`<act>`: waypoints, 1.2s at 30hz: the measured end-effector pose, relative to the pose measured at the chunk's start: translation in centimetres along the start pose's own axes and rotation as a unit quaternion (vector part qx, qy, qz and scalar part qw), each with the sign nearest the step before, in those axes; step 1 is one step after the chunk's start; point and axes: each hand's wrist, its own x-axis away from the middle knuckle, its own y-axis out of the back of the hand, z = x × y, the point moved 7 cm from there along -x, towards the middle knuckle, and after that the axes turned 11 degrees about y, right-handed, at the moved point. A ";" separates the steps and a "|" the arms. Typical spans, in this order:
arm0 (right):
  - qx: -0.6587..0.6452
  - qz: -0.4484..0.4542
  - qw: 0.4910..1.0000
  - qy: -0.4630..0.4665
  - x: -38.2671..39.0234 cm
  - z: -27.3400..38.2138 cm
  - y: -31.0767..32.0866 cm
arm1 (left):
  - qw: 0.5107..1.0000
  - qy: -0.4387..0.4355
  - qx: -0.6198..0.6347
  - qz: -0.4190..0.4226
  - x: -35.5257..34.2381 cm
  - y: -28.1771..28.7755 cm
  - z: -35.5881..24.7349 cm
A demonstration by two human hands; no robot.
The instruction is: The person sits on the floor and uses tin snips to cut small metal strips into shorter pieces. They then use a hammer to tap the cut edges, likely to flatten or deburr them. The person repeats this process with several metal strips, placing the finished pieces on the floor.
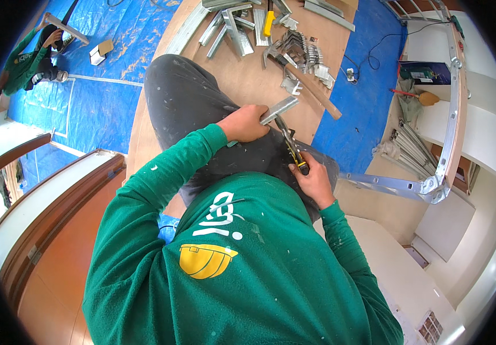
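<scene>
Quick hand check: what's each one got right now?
Left hand: closed, holding a short metal piece.
Right hand: closed around the handles of a plier-like tool.

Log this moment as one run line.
left hand: grips silver metal piece | right hand: holds yellow-and-black-handled metal plier-like tool | tool-piece contact: unclear | nearby: wooden-handled hammer, tan plywood board

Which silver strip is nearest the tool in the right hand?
The short strip in the left hand; the strips on the wooden board lie farther away.
</scene>
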 end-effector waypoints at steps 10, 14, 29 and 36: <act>0.046 -0.073 0.993 0.083 0.7 1.6 -1.0 | 1.000 -0.002 -0.003 0.018 -0.1 -0.3 0.1; 0.034 -0.049 0.998 0.033 0.1 0.8 -1.0 | 1.000 -0.014 -0.016 -0.001 -0.1 -0.2 0.0; 0.044 0.014 0.997 -0.061 -0.4 -1.8 -2.1 | 0.999 -0.030 0.022 0.027 -0.3 -0.5 -0.1; 0.033 0.008 0.996 -0.079 -0.4 -2.1 -2.7 | 0.999 -0.028 0.020 0.023 -0.1 -0.1 -0.6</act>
